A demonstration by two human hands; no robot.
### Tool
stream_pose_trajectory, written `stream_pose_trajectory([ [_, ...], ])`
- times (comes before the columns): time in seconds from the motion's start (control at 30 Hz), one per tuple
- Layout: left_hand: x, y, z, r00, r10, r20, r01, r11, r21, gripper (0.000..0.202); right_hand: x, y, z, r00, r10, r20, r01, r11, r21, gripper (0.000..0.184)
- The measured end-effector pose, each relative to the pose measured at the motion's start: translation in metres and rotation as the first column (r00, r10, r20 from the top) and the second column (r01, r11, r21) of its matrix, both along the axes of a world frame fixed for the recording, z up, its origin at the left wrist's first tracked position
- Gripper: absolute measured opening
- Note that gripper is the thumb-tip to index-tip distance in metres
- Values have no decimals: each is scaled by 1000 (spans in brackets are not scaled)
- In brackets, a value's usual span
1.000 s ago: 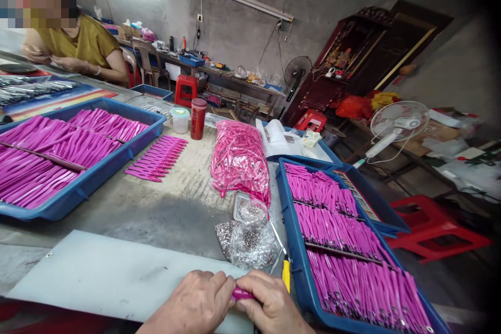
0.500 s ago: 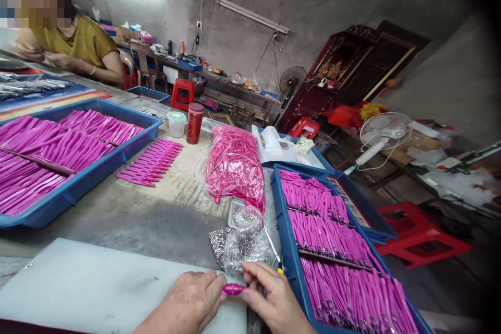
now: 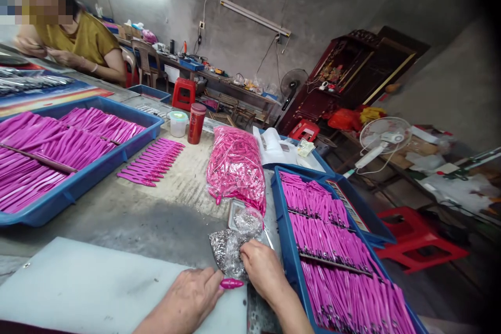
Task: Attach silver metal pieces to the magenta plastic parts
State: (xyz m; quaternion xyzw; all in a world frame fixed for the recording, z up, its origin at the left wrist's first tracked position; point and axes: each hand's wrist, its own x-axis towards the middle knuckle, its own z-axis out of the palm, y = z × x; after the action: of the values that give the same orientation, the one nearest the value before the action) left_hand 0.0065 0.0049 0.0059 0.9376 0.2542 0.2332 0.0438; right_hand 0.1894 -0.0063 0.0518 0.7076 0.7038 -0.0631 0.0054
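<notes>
My left hand (image 3: 191, 297) rests on the white board (image 3: 86, 292) and pinches a small pink plastic piece (image 3: 231, 284) by one end. My right hand (image 3: 262, 270) has its fingers curled down into a clear bag of small metal parts (image 3: 229, 250) just beyond the board. I cannot see what those fingers hold. A blue tray (image 3: 291, 261) of pink pieces in rows lies right beside my right hand.
A bag of pink pieces (image 3: 237, 167), a loose row of pink pieces (image 3: 152, 162) and a second blue tray (image 3: 78, 188) lie on the table. A red cup (image 3: 196, 123) and a lidded tub (image 3: 178, 122) stand further back. Another person (image 3: 74, 42) sits far left. Red stools and fans stand right.
My right hand let go of the pink piece and moved forward into the bag of metal parts. My left hand still holds the piece.
</notes>
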Motion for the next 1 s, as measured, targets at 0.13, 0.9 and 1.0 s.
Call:
stream_pose_trajectory([
  [0.13,0,0,1,1000,-3,12,3,1000,3,29,-2,5,-1,998,22,58,-20,999,-34,24],
  [0.9,0,-3,-4,994,0,-111,-7,998,-63,7,2,-4,11,997,24,-67,-28,998,-64,24],
  [1.0,0,-4,-4,993,1,-116,-8,999,-54,7,2,-12,16,969,8,-247,-26,997,-69,23],
])
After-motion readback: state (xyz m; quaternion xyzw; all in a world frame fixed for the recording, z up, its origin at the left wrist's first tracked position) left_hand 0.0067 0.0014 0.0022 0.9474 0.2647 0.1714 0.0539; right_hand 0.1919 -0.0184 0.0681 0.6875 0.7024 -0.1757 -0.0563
